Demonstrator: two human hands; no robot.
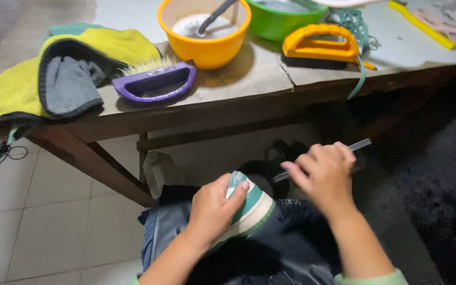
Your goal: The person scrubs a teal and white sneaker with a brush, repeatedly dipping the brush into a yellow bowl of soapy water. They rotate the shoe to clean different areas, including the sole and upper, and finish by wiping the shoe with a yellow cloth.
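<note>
In the head view, the left hand (214, 208) is closed around a green and white sneaker (249, 208) that rests on the person's lap, over dark cloth and jeans, below the edge of the wooden table (249, 87). The right hand (325, 177) is closed on a thin brush handle (357, 145); its working end points toward the shoe, but this end is hidden behind the fingers, so I cannot tell if it touches. I think the shoe may slip, because only the left fingers and the soft lap support it, and a hard stroke could push it off the knee. Dirty water could also wet the jeans. On the table, the purple scrub brush (156, 84) lies near the front edge, beside the yellow and grey cloth (69, 74) that hangs over the corner, and a knock to the table could drop them. The orange bowl (204, 31) holds whitish liquid with a tool leaning inside, next to the green bowl (280, 18) and the orange scrub brush (320, 47); it could tip if bumped.
</note>
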